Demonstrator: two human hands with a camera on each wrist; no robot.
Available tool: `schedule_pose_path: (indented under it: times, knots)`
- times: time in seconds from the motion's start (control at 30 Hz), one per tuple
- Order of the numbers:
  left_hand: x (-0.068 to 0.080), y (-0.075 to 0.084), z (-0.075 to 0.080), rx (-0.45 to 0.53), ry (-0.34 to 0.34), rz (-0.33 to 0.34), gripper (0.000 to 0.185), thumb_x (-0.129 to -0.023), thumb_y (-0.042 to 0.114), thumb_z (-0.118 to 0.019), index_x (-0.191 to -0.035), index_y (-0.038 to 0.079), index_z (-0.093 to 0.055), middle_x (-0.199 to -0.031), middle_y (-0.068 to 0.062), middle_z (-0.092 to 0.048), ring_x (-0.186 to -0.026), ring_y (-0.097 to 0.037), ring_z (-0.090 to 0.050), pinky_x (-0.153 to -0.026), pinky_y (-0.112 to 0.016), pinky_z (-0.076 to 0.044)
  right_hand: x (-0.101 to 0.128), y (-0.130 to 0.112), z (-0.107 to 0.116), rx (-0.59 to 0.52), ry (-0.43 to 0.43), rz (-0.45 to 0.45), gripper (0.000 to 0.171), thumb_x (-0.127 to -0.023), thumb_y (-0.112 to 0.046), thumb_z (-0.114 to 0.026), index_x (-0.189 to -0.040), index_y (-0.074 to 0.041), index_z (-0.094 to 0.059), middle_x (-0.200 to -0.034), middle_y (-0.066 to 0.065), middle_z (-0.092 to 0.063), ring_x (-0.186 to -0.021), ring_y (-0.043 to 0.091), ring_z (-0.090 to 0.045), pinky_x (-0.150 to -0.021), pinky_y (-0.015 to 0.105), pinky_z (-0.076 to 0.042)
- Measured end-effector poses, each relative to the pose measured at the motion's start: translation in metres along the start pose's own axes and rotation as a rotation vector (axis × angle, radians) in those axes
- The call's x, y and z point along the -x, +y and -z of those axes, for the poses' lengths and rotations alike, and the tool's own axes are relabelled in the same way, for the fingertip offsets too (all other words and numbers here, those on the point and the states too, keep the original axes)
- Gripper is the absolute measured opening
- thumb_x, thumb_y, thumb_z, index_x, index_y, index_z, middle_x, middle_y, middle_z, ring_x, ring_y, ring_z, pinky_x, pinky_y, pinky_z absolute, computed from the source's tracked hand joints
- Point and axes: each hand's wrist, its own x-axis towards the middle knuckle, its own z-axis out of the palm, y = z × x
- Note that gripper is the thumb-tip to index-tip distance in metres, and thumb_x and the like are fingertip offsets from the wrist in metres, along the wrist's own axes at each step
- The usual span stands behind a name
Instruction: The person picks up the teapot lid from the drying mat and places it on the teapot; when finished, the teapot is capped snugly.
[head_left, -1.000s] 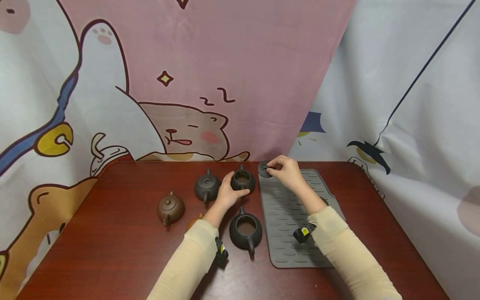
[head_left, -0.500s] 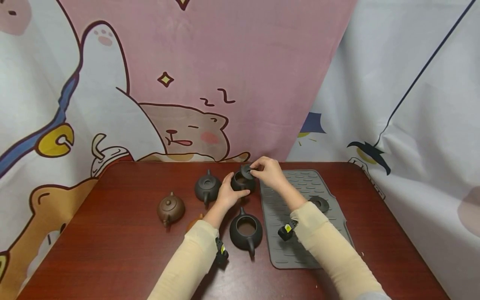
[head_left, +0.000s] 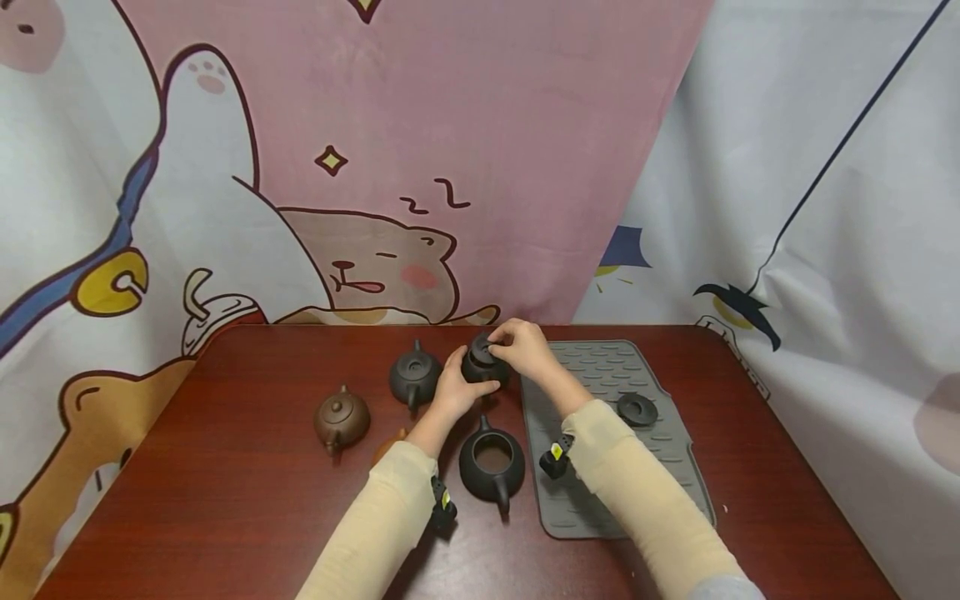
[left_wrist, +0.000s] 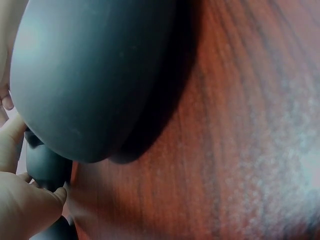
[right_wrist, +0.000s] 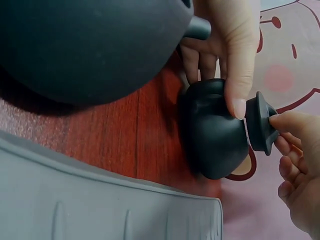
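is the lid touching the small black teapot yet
Touching: in the right wrist view the lid, pinched by the right hand, sits against the teapot mouth with no gap visible.

red-brown table (head_left: 225, 467) (cartoon curtain (head_left: 375, 167) behind)

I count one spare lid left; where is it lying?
In the head view, the spare lid lies on the grey mat, on the right side, just right of the right forearm.

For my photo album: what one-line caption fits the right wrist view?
Right hand sets a dark lid onto a small black teapot steadied by the left hand.
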Motion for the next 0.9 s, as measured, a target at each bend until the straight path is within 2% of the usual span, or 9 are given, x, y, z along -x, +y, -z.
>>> schedule_pose_path:
  times: [0.23,0.53,0.9]
  knots:
    - [-0.001,-0.001,0.0,-0.004,-0.002,-0.001,0.092,-0.079,0.021,-0.08,-0.15,0.001,-0.025,-0.154,-0.016,-0.024,-0.136,-0.035,-0.03,-0.106,-0.05,-0.03,-0.004,0.001,-0.004,0.014,-0.026,-0.027,0.01,-0.085,-0.014,-0.073,-0.093,-0.008,-0.074,-0.103,0.007,-0.066,-0.091,0.024,-0.059,-0.076,0.038,-0.05]
    - [-0.001,0.0,0.0,-0.007,-0.007,0.009,0.092,-0.079,0.021,-0.08,-0.15,0.002,-0.025,-0.154,-0.015,-0.024,-0.136,-0.035,-0.03,-0.106,-0.049,-0.03,-0.007,0.004,-0.011,0.044,-0.043,-0.015,0.009,-0.084,-0.013,-0.074,-0.091,-0.007,-0.074,-0.093,0.005,-0.065,-0.087,0.023,-0.059,-0.077,0.038,-0.05]
    - [0.002,0.004,0.002,-0.018,-0.004,0.008,0.091,-0.079,0.021,-0.08,-0.15,0.002,-0.026,-0.154,-0.015,-0.025,-0.136,-0.034,-0.03,-0.106,-0.049,-0.03,-0.004,0.008,-0.014,-0.002,-0.04,-0.033,0.011,-0.086,-0.016,-0.073,-0.095,-0.009,-0.074,-0.097,0.003,-0.065,-0.092,0.023,-0.059,-0.08,0.039,-0.05]
